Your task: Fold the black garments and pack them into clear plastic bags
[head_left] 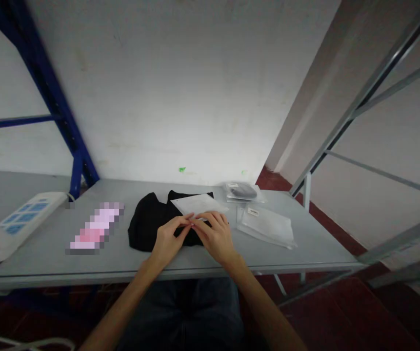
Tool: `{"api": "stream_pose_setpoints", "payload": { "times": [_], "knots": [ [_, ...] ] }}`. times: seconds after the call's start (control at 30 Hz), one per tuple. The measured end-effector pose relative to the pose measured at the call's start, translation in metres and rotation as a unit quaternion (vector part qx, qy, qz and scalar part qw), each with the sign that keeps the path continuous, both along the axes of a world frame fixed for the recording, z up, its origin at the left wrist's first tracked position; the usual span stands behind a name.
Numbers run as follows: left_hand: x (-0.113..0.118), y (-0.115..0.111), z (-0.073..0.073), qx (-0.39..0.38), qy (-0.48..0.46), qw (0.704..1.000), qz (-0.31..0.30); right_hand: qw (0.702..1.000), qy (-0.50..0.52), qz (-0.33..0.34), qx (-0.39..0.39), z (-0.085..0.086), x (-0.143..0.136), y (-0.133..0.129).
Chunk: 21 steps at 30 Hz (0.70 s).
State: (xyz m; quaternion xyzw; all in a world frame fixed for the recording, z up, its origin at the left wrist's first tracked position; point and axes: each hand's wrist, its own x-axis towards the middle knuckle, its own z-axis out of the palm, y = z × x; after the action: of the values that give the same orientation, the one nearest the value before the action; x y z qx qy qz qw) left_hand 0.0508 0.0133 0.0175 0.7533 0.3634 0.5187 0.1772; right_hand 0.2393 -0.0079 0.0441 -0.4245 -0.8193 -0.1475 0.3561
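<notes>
A black cloth item, probably a garment, is spread on the table in front of me. On top of it lies a flat, whitish plastic bag, its near edge running under my fingers. My left hand is closed in a pinch at that near edge. Fingertip to fingertip with it, my right hand pinches the same spot, its other fingers bent over the bag. The exact bit between the fingertips is too small to make out.
Right of the cloth lie clear plastic bags with a label. Behind them is a stack of bagged dark items. A blurred pink object and a white power strip-like box are at left. Blue and grey metal frames flank the table.
</notes>
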Motion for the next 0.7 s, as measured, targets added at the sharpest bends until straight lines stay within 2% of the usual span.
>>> {"api": "stream_pose_setpoints", "payload": {
  "times": [0.13, 0.23, 0.37, 0.47, 0.57, 0.7],
  "knots": [
    [-0.004, -0.001, 0.006, 0.018, 0.006, 1.000, -0.020, 0.999, 0.004, 0.014, 0.049, -0.003, 0.002, 0.002],
    [-0.012, -0.004, 0.014, 0.039, 0.009, 0.999, -0.019, 0.999, 0.008, -0.008, 0.053, -0.005, 0.012, 0.002],
    [-0.029, -0.003, 0.022, 0.019, -0.014, 1.000, 0.019, 0.994, 0.029, -0.082, 0.062, -0.007, 0.046, -0.002],
    [-0.031, 0.001, 0.020, -0.016, -0.035, 0.999, 0.034, 0.986, 0.027, -0.142, 0.077, -0.010, 0.082, -0.006],
    [-0.010, 0.008, 0.016, -0.027, -0.049, 0.998, 0.017, 0.976, 0.029, -0.192, 0.098, -0.011, 0.115, -0.011],
    [0.039, 0.019, 0.017, -0.005, -0.024, 0.999, -0.040, 0.957, 0.065, -0.244, 0.144, -0.009, 0.153, -0.022]
  ]
}}
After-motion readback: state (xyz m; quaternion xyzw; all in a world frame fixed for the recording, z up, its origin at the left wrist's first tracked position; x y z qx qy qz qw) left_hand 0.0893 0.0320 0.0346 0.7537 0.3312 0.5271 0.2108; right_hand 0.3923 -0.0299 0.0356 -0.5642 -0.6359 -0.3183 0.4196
